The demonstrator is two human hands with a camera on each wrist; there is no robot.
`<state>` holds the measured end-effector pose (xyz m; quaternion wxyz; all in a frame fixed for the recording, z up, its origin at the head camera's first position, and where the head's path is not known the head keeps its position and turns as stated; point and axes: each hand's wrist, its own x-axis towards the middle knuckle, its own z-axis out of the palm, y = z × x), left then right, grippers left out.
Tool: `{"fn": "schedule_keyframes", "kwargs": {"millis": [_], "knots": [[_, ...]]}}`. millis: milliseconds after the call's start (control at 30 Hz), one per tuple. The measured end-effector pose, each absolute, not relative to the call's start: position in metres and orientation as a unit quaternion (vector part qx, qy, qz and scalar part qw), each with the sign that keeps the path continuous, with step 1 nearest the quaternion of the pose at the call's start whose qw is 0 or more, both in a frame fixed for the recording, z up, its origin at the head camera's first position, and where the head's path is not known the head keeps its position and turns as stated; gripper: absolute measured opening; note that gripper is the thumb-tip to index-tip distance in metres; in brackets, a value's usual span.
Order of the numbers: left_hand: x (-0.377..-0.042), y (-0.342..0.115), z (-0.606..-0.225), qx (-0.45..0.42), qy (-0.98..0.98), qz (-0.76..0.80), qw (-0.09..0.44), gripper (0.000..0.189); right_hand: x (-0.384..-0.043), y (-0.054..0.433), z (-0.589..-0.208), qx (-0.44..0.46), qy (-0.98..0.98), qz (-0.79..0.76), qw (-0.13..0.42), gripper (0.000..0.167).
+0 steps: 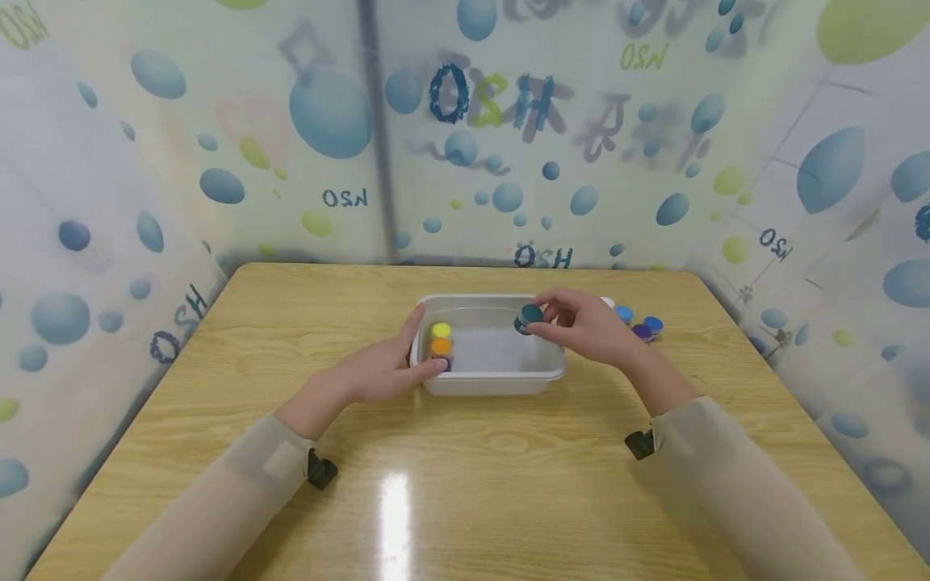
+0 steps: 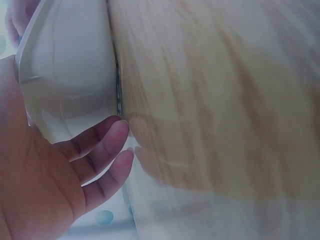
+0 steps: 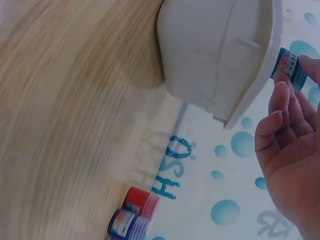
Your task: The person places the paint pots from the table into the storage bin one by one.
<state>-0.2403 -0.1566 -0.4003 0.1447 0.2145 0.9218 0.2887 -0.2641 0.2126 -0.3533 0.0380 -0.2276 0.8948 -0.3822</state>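
A white tub (image 1: pixel 487 386), smooth and glossy like plastic, with rounded corners and a flared rim, sits on a counter (image 1: pixel 508 468) of shiny, wood-grained finish. Along its left end stand 3 small round jars in a row: a yellow jar (image 1: pixel 441 331), an orange jar (image 1: pixel 441 348) and a dark jar (image 1: pixel 446 365) partly hidden by the thumb. The left hand (image 1: pixel 381 367) has its grip around the tub's left side, thumb over the rim, other fingers curved along the outside wall. The right hand (image 1: pixel 592 327) pinches a squat teal jar (image 1: pixel 529 319), labelled and tilted, in a narrow grip over the tub's right end. Beyond that hand, on the counter, cluster a light-blue jar (image 1: pixel 623 313), a blue jar (image 1: pixel 653 324) and a purple jar (image 1: pixel 642 332); the right wrist view also shows a red jar (image 3: pixel 140 202).
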Motion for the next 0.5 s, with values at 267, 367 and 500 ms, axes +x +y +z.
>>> {"fn": "schedule_keyframes", "kwargs": {"millis": [267,367,500], "knots": [[-0.241,-0.157,-0.401,0.211,0.924,0.284,0.146,0.117,-0.284,0.180,-0.358,-0.217,0.898,-0.375,0.069,0.038],[-0.241,-0.156,-0.402,0.213,0.924,0.281,0.146,0.117,-0.289,0.169,-0.359,-0.217,0.899,-0.374,0.072,0.039],[-0.241,-0.157,-0.402,0.215,0.925,0.278,0.145,0.116,-0.297,0.156,-0.363,-0.221,0.897,-0.376,0.075,0.039]]}}
